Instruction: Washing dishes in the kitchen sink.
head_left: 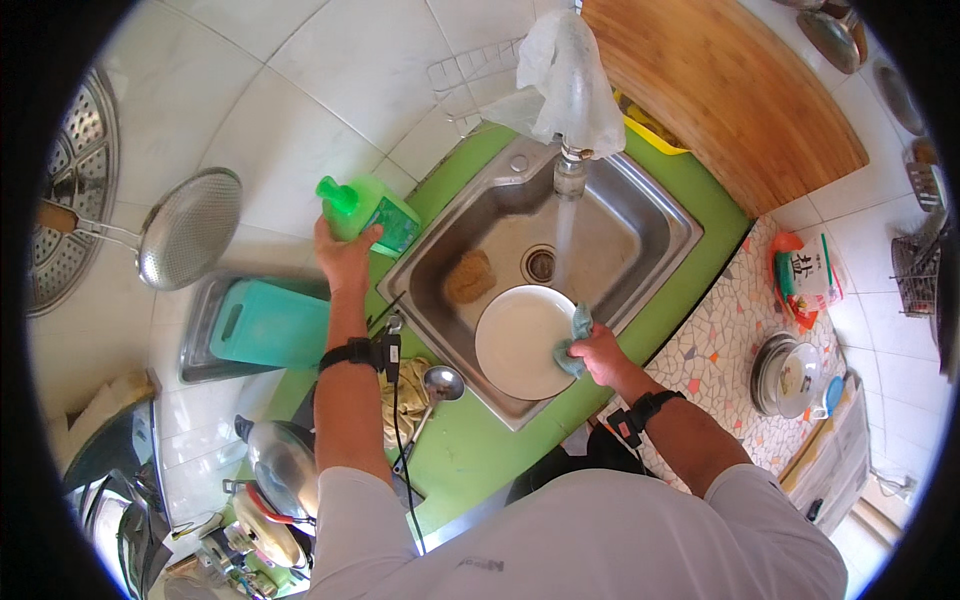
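My left hand is wrapped round a green pump bottle of dish soap beside the sink's left rim. My right hand grips the right edge of a white plate, with a blue-green cloth pinched there. The plate is over the near part of the steel sink. Water runs from the faucet, whose upper part is wrapped in translucent plastic. Inside the sink, a brown scouring pad lies left of the drain.
On the green counter lie a ladle and a tan cloth. A turquoise cutting board leans at left. Stacked dishes and a salt bag stand on the mosaic surface at right. A wooden board rises behind.
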Tool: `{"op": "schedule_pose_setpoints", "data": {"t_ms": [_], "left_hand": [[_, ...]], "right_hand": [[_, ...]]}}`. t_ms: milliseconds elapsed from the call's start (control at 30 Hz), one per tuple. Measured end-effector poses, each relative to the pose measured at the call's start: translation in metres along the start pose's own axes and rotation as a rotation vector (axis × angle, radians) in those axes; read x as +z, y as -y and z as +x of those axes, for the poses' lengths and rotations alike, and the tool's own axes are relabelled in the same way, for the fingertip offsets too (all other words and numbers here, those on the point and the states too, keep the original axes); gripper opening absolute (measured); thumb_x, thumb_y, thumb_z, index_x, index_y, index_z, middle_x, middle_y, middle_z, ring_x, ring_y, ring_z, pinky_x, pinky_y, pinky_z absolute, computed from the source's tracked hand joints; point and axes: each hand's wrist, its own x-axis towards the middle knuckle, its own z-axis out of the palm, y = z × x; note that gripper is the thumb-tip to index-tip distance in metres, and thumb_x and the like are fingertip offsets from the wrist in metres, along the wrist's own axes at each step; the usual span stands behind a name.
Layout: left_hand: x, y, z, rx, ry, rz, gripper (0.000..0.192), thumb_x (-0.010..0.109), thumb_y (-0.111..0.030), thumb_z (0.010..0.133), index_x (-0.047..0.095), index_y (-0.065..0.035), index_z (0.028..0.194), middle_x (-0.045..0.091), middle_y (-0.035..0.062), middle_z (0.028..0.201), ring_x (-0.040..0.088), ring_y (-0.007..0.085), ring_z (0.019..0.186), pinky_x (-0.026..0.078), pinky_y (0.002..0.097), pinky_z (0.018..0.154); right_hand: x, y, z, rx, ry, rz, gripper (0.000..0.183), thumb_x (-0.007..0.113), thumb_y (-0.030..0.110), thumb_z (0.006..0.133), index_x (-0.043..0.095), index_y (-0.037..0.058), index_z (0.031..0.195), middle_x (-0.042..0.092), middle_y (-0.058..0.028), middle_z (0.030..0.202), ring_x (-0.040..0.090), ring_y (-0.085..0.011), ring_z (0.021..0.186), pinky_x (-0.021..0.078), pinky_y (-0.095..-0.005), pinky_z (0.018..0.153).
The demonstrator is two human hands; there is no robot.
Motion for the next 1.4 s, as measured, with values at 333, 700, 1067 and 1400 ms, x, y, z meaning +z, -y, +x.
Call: {"op": "schedule_pose_setpoints", "data": {"t_ms": [333,700,1067,1400], "left_hand": [[0.013,0.016,-0.025,-0.273,-0.303,0.032,0.072,0.081,0.005,0.071,0.048,0.0037,0.135,0.058,0.0142,0.127,0.057,0.0255,0.109,0.051,0.0355,0.090],[0.084,0.036,-0.285,-0.697,-0.039,-0.323,0.060,0.072,-0.003,0.077,0.050,-0.0025,0.133,0.062,0.0093,0.117,0.059,0.0187,0.107,0.050,0.0333,0.092],[0.081,-0.021,-0.255,-0.821,0.092,-0.554,0.068,0.046,0.013,0.073,0.043,-0.0069,0.138,0.061,0.0140,0.121,0.063,0.0335,0.109,0.062,0.0471,0.076],[0.077,0.040,-0.267,-0.526,-0.062,-0.186,0.064,0.055,0.011,0.073,0.041,-0.0054,0.133,0.058,0.0167,0.121,0.067,0.0329,0.094,0.063,0.0475,0.069]], "right_hand": [[-0.004,-0.001,-0.001,-0.006,-0.067,0.008,0.031,0.061,-0.008,0.070,0.062,0.0038,0.099,0.058,-0.0008,0.074,0.055,-0.0138,0.055,0.0410,-0.0299,0.044],[0.033,0.001,-0.014,-0.046,-0.140,0.167,0.035,0.061,-0.008,0.071,0.063,0.0011,0.105,0.066,-0.0059,0.086,0.065,-0.0207,0.071,0.0530,-0.0371,0.058],[0.054,-0.005,0.029,-0.090,-0.141,-0.042,0.026,0.064,-0.004,0.074,0.064,-0.0029,0.100,0.065,-0.0097,0.083,0.063,-0.0204,0.071,0.0525,-0.0377,0.061],[0.076,0.020,0.009,0.009,-0.211,-0.171,0.027,0.069,-0.003,0.073,0.066,-0.0053,0.099,0.068,-0.0116,0.087,0.066,-0.0209,0.074,0.0526,-0.0334,0.062]]}}
